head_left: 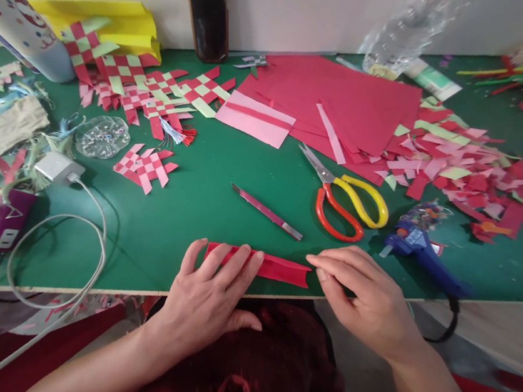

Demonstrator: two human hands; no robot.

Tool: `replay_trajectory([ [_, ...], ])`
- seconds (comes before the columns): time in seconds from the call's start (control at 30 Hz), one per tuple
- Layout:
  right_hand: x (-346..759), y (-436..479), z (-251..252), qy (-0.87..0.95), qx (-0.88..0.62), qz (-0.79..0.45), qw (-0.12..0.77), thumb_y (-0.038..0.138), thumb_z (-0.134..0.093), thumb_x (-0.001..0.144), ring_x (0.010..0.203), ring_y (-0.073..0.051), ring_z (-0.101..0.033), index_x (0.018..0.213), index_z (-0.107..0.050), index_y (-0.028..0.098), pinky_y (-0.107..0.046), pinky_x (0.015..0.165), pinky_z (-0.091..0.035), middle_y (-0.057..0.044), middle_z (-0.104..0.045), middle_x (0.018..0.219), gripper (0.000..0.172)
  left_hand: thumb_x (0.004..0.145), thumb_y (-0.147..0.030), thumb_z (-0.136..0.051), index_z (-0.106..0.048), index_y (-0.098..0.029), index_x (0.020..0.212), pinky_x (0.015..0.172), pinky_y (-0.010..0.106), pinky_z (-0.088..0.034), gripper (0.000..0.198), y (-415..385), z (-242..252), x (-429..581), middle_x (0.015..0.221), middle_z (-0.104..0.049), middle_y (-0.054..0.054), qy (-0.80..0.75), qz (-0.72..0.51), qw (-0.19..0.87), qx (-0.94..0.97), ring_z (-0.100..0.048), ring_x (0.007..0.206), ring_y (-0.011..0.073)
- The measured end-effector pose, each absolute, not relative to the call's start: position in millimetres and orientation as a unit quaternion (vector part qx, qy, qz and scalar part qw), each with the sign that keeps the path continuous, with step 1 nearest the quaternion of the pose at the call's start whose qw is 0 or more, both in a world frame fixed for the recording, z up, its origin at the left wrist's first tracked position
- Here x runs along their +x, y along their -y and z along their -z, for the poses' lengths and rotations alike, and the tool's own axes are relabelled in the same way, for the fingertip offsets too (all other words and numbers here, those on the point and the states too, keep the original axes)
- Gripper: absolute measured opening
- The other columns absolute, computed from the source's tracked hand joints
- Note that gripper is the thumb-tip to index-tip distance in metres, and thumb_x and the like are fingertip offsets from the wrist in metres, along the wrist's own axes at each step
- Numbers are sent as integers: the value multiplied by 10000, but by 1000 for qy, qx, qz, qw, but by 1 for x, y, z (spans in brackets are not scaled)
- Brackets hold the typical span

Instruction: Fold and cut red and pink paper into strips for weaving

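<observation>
My left hand lies with its fingers spread flat over a folded strip of red paper at the table's front edge. Part of the strip is hidden beneath those fingers. Just off the strip's right end is my right hand, thumb and forefinger drawn together; anything between them is too small to make out. Beyond the strip lies a pink craft knife, its blade pointing away to the left. Scissors with one red and one yellow handle rest to its right, blades slightly apart.
Red paper sheets and a pink sheet lie behind. Paper scraps are heaped at right, near a blue glue gun. Woven paper fish, a white cable and a plastic bead case occupy the left.
</observation>
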State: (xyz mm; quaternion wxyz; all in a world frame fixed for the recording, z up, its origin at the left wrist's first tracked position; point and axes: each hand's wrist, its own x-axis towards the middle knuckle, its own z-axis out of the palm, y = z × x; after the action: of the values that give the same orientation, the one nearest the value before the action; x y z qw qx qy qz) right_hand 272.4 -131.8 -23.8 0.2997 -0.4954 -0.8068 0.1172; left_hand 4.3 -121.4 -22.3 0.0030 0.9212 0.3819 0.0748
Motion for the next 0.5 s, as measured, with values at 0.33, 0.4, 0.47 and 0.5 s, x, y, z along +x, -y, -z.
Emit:
replay_trajectory([
  [0.33,259,127,24,828,-486,-68,272,90,-595,879,818,-162,-612,968,-697,175,-311,793,-525,-53,-682,876,160,877,-738,-358,-482,-263,1411,1130,541,-161,726,126,24,7,1387,-578,35,-401,-68,1,914,-505,1145,269],
  [0.4,261,126,24,833,-477,-69,270,82,-587,880,809,-159,-605,968,-701,177,-303,783,-521,-51,-676,869,173,885,-728,-358,-485,-269,1409,1138,542,-144,709,127,24,6,1393,-573,31,-402,-68,0,913,-503,1153,268],
  [0.47,263,127,25,838,-472,-70,265,72,-576,880,814,-161,-598,983,-707,179,-303,786,-517,-55,-671,873,198,888,-720,-368,-490,-273,1406,1144,545,-132,694,127,24,6,1399,-569,31,-402,-67,-1,913,-501,1160,270],
  [0.5,264,127,25,840,-470,-71,261,69,-572,881,818,-163,-594,990,-709,181,-306,792,-516,-58,-668,876,209,887,-718,-375,-492,-276,1405,1146,547,-127,691,127,24,5,1402,-565,32,-402,-65,-1,913,-501,1163,271],
])
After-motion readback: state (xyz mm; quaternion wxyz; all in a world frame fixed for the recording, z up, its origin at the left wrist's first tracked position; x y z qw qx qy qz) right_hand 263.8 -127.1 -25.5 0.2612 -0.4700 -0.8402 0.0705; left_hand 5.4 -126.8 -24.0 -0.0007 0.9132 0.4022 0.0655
